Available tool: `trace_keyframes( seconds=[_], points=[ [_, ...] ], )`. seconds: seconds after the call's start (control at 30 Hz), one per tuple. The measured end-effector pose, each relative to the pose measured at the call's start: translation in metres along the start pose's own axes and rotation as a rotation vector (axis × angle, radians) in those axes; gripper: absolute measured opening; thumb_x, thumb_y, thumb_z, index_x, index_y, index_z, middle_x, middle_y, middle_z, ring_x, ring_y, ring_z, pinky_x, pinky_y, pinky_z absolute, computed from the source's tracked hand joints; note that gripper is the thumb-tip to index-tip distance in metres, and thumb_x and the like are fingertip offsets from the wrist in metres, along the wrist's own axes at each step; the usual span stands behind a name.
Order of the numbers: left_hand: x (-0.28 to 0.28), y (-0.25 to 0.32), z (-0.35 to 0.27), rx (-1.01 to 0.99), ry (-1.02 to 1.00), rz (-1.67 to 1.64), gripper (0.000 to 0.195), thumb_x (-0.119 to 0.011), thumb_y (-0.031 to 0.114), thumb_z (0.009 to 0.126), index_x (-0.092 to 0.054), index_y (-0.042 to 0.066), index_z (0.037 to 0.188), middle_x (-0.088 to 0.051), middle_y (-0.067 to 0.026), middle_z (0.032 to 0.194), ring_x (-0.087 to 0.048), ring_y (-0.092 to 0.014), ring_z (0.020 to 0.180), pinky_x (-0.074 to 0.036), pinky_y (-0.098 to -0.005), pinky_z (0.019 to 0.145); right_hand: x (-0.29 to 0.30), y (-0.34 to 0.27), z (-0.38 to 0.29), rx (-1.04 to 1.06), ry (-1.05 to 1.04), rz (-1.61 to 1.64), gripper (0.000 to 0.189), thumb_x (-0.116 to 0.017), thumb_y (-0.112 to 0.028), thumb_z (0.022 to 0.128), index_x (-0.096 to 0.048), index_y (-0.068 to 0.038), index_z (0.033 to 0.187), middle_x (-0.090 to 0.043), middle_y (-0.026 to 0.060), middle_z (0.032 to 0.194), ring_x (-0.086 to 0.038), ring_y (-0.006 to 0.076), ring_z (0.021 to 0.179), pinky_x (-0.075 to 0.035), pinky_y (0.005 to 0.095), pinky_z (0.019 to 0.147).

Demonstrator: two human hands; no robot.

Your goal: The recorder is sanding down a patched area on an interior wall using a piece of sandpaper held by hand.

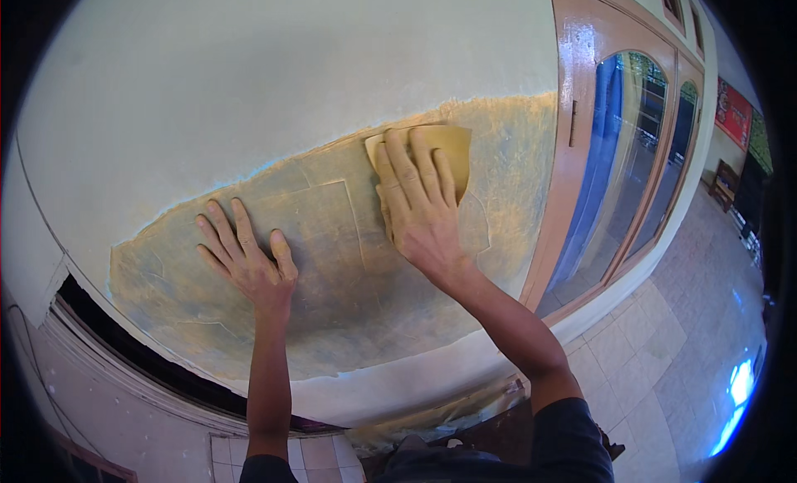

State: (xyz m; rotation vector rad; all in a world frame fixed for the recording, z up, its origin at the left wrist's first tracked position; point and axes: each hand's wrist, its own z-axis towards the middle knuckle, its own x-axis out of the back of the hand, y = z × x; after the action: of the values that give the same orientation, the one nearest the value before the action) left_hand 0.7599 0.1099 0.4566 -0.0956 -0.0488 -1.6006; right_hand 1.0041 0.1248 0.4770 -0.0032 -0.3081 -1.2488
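Note:
My right hand [420,202] presses a yellowish sheet of sandpaper [456,153] flat against the wall, close under the upper border of a rough, stripped patch. My palm and fingers cover much of the sheet, and its left corner curls up. My left hand [249,252] rests with fingers spread on the same patch, lower and to the left, holding nothing. Mottled grey and ochre, the bare patch [324,234] carries thin cracks and raised lines. Around it runs a ragged edge of pale paint [299,78].
At the right stands a brown wooden window frame [576,47] with arched glass panes and a blue curtain [591,165] behind. A dark opening [143,346] borders the wall at lower left. Light floor tiles [635,340] lie below right. A wooden chair [723,184] stands farther off.

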Motion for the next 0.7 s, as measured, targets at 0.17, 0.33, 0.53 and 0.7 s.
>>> trace_keyframes(
  seconds=[0.17, 0.33, 0.53, 0.7],
  points=[
    [0.005, 0.002, 0.001, -0.017, -0.001, 0.010, 0.059, -0.041, 0.037, 0.103, -0.041, 0.006, 0.153, -0.031, -0.0184, 0.163, -0.021, -0.039, 0.153, -0.009, -0.0571, 0.121, 0.001, 0.014, -0.001, 0.027, 0.028, 0.066, 0.052, -0.055, -0.029, 0.100, -0.050, -0.014, 0.149, -0.041, 0.0144, 0.157, -0.038, 0.0367, 0.144, -0.030, 0.0530, 0.116],
    [0.004, -0.003, 0.004, -0.015, -0.001, 0.017, 0.059, -0.042, 0.035, 0.102, -0.041, 0.006, 0.153, -0.031, -0.0184, 0.163, -0.021, -0.039, 0.153, -0.010, -0.0572, 0.121, 0.003, 0.032, -0.001, -0.155, 0.075, -0.038, 0.051, -0.053, -0.031, 0.101, -0.049, -0.016, 0.150, -0.039, 0.0116, 0.159, -0.039, 0.0366, 0.143, -0.030, 0.0499, 0.117],
    [0.002, -0.009, 0.003, 0.009, -0.005, 0.003, 0.060, -0.039, 0.042, 0.103, -0.045, 0.006, 0.151, -0.033, -0.0190, 0.162, -0.023, -0.042, 0.151, -0.011, -0.0606, 0.119, -0.013, -0.016, 0.000, -0.189, 0.105, -0.010, 0.050, -0.052, -0.023, 0.101, -0.049, -0.014, 0.150, -0.037, 0.0094, 0.161, -0.035, 0.0394, 0.144, -0.021, 0.0556, 0.119],
    [0.001, -0.007, 0.001, 0.001, -0.013, -0.001, 0.059, -0.038, 0.042, 0.104, -0.045, 0.006, 0.151, -0.033, -0.0189, 0.162, -0.023, -0.041, 0.151, -0.011, -0.0603, 0.119, -0.014, 0.001, -0.006, -0.165, 0.099, 0.017, 0.051, -0.055, -0.018, 0.098, -0.050, -0.012, 0.149, -0.042, 0.0102, 0.157, -0.036, 0.0407, 0.144, -0.022, 0.0582, 0.118]
  ],
)
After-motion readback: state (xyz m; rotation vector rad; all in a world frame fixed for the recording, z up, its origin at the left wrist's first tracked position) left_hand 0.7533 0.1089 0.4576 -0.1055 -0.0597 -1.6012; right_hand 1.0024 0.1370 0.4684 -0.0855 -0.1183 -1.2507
